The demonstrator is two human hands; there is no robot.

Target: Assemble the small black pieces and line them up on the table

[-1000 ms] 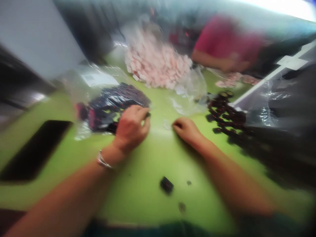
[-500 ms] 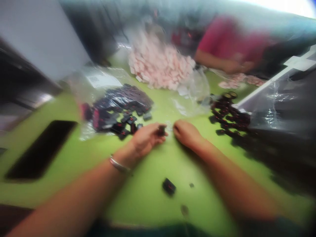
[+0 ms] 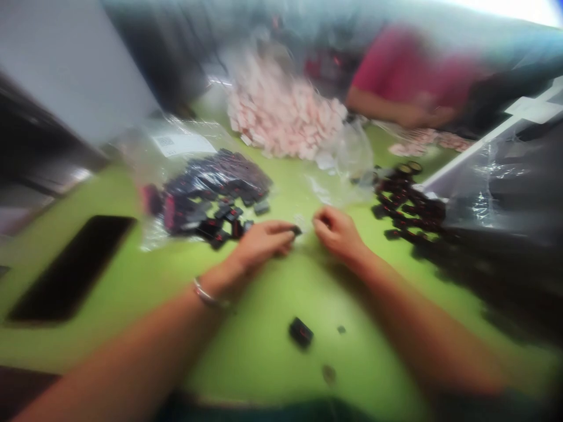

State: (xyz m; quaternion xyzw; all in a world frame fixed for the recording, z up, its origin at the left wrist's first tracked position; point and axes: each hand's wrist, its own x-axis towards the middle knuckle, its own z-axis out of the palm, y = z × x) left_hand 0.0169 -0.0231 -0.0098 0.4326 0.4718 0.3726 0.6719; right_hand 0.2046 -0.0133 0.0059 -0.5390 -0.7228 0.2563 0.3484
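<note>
My left hand [image 3: 266, 240] is closed on a small dark piece [image 3: 297, 230] that sticks out at its fingertips. Just to the right, apart from it, my right hand [image 3: 336, 231] has its fingers pinched together; what they hold, if anything, is too small to make out. Tiny clear bits [image 3: 299, 218] lie on the green table [image 3: 259, 351] between the hands. Nearer to me sits a black block [image 3: 301, 333], with a small dark chip [image 3: 341, 330] to its right. Loose black parts [image 3: 220, 225] spill from a clear bag [image 3: 185, 143] beyond my left hand.
A heap of pale pink pieces [image 3: 285, 117] stands at the back, beside a clear plastic bag [image 3: 347, 158]. Black parts [image 3: 409, 205] are piled at the right. A dark flat rectangle [image 3: 73, 266] lies left. Across the table is a person in pink [image 3: 404, 76].
My left hand has turned palm down, and the dark piece in it has tilted. My right hand has lifted and turned slightly, with its thumb and finger now showing.
</note>
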